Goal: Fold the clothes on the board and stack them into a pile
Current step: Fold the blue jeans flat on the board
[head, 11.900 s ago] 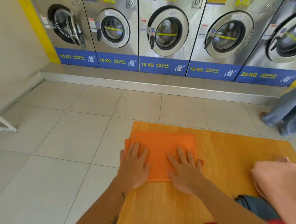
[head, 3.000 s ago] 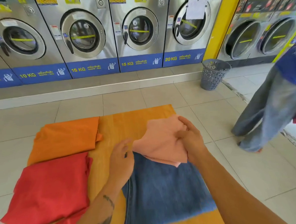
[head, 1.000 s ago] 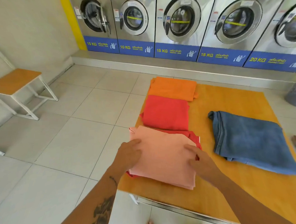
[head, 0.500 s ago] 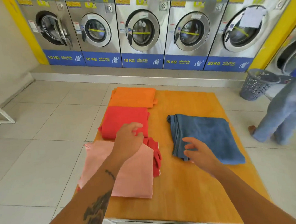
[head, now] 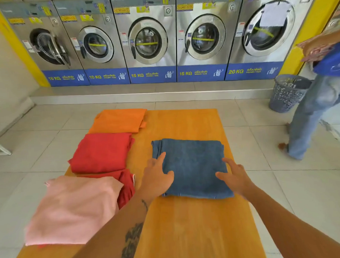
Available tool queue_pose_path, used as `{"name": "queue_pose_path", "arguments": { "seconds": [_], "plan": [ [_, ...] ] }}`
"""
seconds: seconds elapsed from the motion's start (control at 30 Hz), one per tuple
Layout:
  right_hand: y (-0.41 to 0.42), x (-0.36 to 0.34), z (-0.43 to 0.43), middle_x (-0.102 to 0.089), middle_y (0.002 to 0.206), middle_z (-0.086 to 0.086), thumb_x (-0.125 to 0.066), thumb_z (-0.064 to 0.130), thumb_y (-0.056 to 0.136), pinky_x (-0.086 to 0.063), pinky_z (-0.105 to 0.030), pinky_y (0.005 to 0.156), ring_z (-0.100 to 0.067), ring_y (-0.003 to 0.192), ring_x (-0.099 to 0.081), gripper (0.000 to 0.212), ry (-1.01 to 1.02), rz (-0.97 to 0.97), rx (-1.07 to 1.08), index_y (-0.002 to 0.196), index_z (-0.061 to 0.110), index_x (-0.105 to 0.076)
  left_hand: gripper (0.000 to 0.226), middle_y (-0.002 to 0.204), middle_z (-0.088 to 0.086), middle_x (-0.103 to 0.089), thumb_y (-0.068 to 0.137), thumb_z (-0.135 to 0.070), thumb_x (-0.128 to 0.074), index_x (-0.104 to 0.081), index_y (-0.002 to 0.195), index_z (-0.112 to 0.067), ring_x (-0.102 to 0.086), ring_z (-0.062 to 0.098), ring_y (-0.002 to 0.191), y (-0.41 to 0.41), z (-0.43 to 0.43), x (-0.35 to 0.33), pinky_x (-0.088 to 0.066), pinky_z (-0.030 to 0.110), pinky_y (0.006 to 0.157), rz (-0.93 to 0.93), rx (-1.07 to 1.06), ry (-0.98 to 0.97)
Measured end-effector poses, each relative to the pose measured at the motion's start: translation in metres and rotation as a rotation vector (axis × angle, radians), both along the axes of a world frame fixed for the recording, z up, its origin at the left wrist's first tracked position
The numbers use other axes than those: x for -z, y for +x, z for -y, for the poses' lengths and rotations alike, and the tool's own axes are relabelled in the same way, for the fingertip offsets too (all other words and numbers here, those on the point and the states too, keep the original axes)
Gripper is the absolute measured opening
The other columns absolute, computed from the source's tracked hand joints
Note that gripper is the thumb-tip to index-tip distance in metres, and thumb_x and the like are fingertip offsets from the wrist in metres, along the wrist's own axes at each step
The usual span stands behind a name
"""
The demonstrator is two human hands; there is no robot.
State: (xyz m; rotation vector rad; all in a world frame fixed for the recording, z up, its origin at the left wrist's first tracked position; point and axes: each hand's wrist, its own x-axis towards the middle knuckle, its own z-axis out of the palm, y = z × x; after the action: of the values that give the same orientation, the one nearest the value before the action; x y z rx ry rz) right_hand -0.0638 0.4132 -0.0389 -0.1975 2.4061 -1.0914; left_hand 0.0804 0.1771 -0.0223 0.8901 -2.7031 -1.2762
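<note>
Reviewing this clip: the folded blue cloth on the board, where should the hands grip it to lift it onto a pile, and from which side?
Probably by its two side edges, coming from the near side. The blue cloth lies flat as a thick folded rectangle on the board, and the left hand and right hand already sit at its left and right edges. Sliding fingers under both edges should keep the folds together.
</note>
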Motion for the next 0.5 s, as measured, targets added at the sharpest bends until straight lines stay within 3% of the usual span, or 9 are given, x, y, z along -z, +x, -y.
{"name": "queue_pose_path", "arguments": {
  "seconds": [0.1, 0.17, 0.23, 0.37, 0.43, 0.5],
  "plan": [
    [-0.015, 0.007, 0.002, -0.036, 0.144, -0.010, -0.064, 0.032, 0.086, -0.044, -0.053, 0.101, -0.035, 0.122, -0.050, 0.068, -0.085, 0.050, 0.009, 0.147, 0.033, -0.035, 0.072, 0.156, -0.008, -0.013, 0.086, -0.044, -0.051, -0.018, 0.149, -0.045, -0.043, 0.028, 0.125, -0.009, -0.008, 0.001, -0.052, 0.030, 0.068, 0.060, -0.048, -0.024],
    [-0.018, 0.012, 0.006, -0.039, 0.142, -0.009, -0.065, 0.032, 0.085, -0.045, -0.051, 0.101, -0.032, 0.122, -0.050, 0.067, -0.127, 0.087, 0.024, 0.146, 0.035, -0.036, 0.071, 0.156, -0.008, -0.009, 0.085, -0.043, -0.052, -0.020, 0.149, -0.046, -0.039, 0.029, 0.127, -0.013, -0.008, 0.005, -0.055, 0.035, 0.077, 0.117, -0.088, 0.000],
    [-0.018, 0.018, 0.012, -0.040, 0.142, -0.005, -0.066, 0.033, 0.084, -0.044, -0.049, 0.102, -0.028, 0.123, -0.048, 0.067, -0.147, 0.102, 0.033, 0.145, 0.039, -0.036, 0.071, 0.155, -0.008, -0.009, 0.083, -0.042, -0.053, -0.024, 0.147, -0.048, -0.041, 0.028, 0.125, -0.015, -0.005, 0.012, -0.053, 0.041, 0.088, 0.164, -0.142, 0.050],
    [-0.022, 0.024, 0.025, -0.042, 0.140, 0.007, -0.069, 0.035, 0.080, -0.045, -0.042, 0.097, -0.020, 0.122, -0.049, 0.072, -0.204, 0.153, 0.035, 0.143, 0.045, -0.036, 0.070, 0.138, -0.004, -0.028, 0.079, -0.041, -0.059, -0.033, 0.143, -0.050, -0.050, 0.025, 0.112, -0.021, 0.003, 0.031, -0.051, 0.040, 0.090, 0.189, -0.229, 0.191],
    [-0.025, 0.027, 0.034, -0.046, 0.133, 0.012, -0.072, 0.029, 0.078, -0.045, -0.031, 0.084, -0.010, 0.109, -0.053, 0.072, -0.241, 0.197, 0.065, 0.140, 0.047, -0.040, 0.068, 0.130, -0.005, -0.034, 0.078, -0.038, -0.064, -0.038, 0.140, -0.050, -0.051, 0.016, 0.104, -0.031, 0.011, 0.040, -0.050, 0.030, 0.085, 0.137, -0.230, 0.246],
    [-0.029, 0.030, 0.044, -0.049, 0.125, 0.016, -0.073, 0.022, 0.076, -0.045, -0.026, 0.073, -0.003, 0.100, -0.053, 0.073, -0.231, 0.207, 0.083, 0.135, 0.052, -0.042, 0.065, 0.131, -0.012, -0.039, 0.080, -0.026, -0.068, -0.043, 0.138, -0.046, -0.050, 0.002, 0.093, -0.046, 0.021, 0.045, -0.047, 0.012, 0.067, 0.037, -0.212, 0.374]
  ]
}}
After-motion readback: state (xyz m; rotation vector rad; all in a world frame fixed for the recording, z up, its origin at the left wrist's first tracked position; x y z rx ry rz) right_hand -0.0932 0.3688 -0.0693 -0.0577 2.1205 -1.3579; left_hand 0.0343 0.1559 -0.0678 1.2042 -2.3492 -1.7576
